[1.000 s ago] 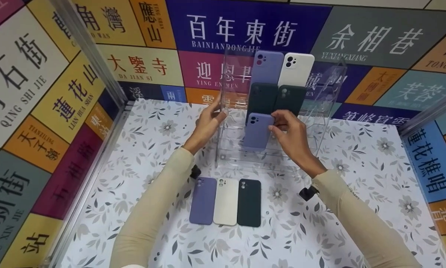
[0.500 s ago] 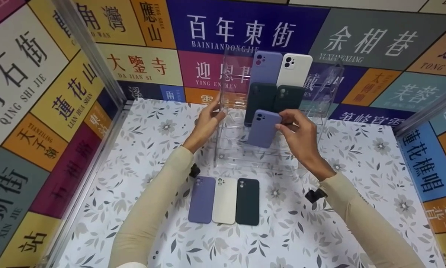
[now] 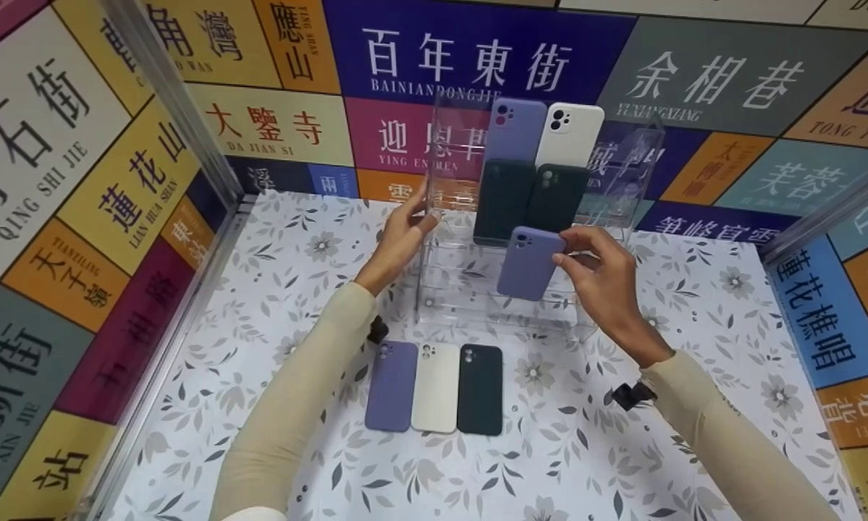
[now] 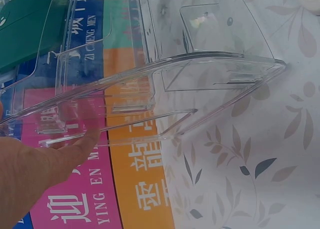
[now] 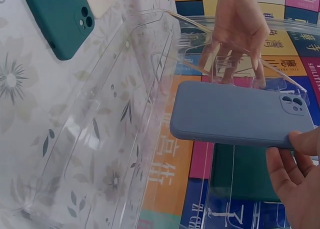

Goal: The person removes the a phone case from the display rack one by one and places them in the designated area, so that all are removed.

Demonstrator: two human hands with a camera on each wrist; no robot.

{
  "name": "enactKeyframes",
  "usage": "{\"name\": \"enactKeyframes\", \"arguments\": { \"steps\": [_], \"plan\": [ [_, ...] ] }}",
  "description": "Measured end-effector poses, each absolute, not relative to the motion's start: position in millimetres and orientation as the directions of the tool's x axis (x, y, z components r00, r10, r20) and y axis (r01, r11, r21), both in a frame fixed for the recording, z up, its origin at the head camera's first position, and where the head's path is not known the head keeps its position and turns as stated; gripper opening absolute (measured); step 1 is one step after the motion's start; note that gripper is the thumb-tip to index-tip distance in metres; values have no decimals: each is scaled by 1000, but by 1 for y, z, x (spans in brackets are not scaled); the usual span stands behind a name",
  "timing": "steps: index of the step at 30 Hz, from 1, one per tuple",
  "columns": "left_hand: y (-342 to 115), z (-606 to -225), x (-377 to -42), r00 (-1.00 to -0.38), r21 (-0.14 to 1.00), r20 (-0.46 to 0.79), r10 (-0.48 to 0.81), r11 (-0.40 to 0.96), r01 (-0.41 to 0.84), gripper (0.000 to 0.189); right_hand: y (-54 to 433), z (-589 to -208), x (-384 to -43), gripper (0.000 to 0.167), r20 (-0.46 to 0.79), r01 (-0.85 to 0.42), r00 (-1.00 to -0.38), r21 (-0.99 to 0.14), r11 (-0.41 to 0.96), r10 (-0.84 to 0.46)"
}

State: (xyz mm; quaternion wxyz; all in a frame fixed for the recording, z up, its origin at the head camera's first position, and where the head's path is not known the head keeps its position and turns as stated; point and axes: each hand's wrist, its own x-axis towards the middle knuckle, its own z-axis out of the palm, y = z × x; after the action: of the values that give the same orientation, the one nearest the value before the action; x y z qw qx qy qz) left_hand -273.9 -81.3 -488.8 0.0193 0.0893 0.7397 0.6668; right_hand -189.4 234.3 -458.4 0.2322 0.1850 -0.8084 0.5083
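My right hand (image 3: 607,282) pinches a purple phone case (image 3: 528,264) by its right edge, thumb in front. The case is upright and slightly tilted, in front of the lower tiers of a clear stepped display stand (image 3: 452,137). My left hand (image 3: 399,242) holds the stand's left side panel, also seen in the left wrist view, where the fingers show through the plastic. Higher on the stand are another purple case (image 3: 517,130), a white case (image 3: 571,137) and two dark green cases, left (image 3: 502,202) and right (image 3: 555,195).
On the flowered tabletop (image 3: 586,463), in front of the stand, lie a purple case (image 3: 390,387), a cream case (image 3: 435,387) and a dark green case (image 3: 480,391) side by side. Panels with printed street names (image 3: 488,51) rise behind and at both sides.
My right hand has drawn the purple case away from below the left green case, moving right and slightly down. My left hand stays at the stand's side.
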Motion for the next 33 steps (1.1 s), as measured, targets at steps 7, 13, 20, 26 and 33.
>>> {"name": "enactKeyframes", "arguments": {
  "steps": [7, 13, 20, 26, 33],
  "plan": [
    [-83, -490, -274, -985, 992, 79, 155, 90, 93, 72, 243, -465, -180, 31, 545, -517, -836, -747, 418, -60],
    [-83, -489, -273, -985, 992, 72, 159, 90, 87, 74, 251, -474, -173, 32, 531, -508, -844, -746, 431, -75],
    [-83, -489, -273, -983, 990, 81, 164, 97, 97, 73, 261, -487, -167, 33, 531, -503, -845, -747, 434, -66],
    [-83, -489, -272, -982, 990, 75, 171, 106, 94, 72, 267, -495, -162, 35, 525, -496, -848, -747, 443, -63],
    [-84, -490, -272, -982, 990, 81, 174, 101, 99, 71, 272, -505, -154, 36, 494, -460, -868, -771, 440, -42]
  ]
}}
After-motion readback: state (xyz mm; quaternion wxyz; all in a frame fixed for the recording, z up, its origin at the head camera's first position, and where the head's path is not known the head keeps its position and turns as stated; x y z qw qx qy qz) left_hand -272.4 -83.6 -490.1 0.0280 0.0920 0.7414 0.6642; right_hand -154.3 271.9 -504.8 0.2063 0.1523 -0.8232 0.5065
